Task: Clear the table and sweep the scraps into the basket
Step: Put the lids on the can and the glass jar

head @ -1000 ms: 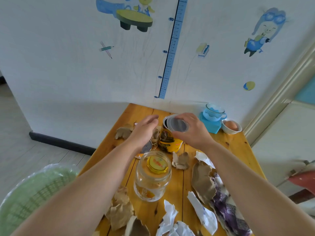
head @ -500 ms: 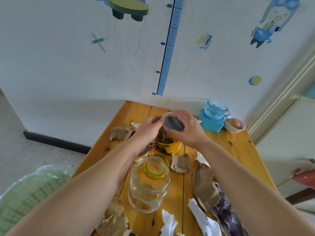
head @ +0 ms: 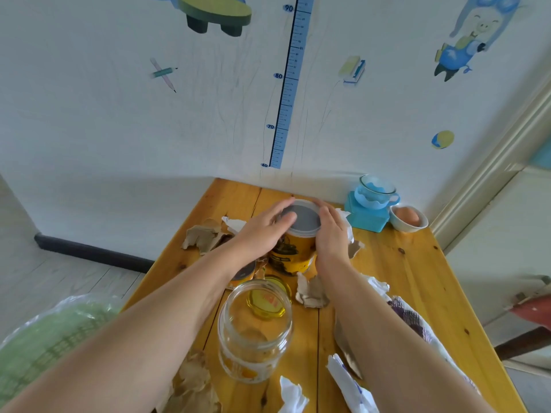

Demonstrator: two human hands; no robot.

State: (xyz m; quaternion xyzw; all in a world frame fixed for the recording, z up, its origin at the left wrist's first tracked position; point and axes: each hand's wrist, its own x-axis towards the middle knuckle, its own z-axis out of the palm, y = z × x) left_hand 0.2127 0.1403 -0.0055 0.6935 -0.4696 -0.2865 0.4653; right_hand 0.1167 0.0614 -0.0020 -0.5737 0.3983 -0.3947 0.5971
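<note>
A: A second ago your right hand (head: 331,234) held the clear lid (head: 305,217) up in the air over the yellow can (head: 293,254). Now the clear lid sits flat on top of the yellow can.

B: Yes, and back then your left hand (head: 262,231) was only reaching in. Now it is on the clear lid too. Its fingers lie mostly straight across the left edge and press down.

A: Your right hand is curled round the right side of the clear lid. Its fingertips hook over the far rim.

B: The wall stickers also sit higher in the view than they did.

A: The yellow can stands upright near the far end of the wooden table (head: 402,278). It has dark pictures on it. The clear lid is see-through with a grey round middle.

B: The scraps are on the table. Brown scraps (head: 202,238) lie just left of the yellow can, and more lie near you. White scraps (head: 293,396) lie at the near edge, by your right arm.

A: The green basket (head: 44,347) has a clear bag in it. It is low on the left, off the table, beside your left arm.

B: An open glass jar (head: 255,332) stands between your arms. A yellow cap (head: 267,302) lies just behind it.

A: A blue cup (head: 375,193) sits on a blue box (head: 365,219) at the far right, next to a small bowl (head: 395,223) with an egg in it.
</note>
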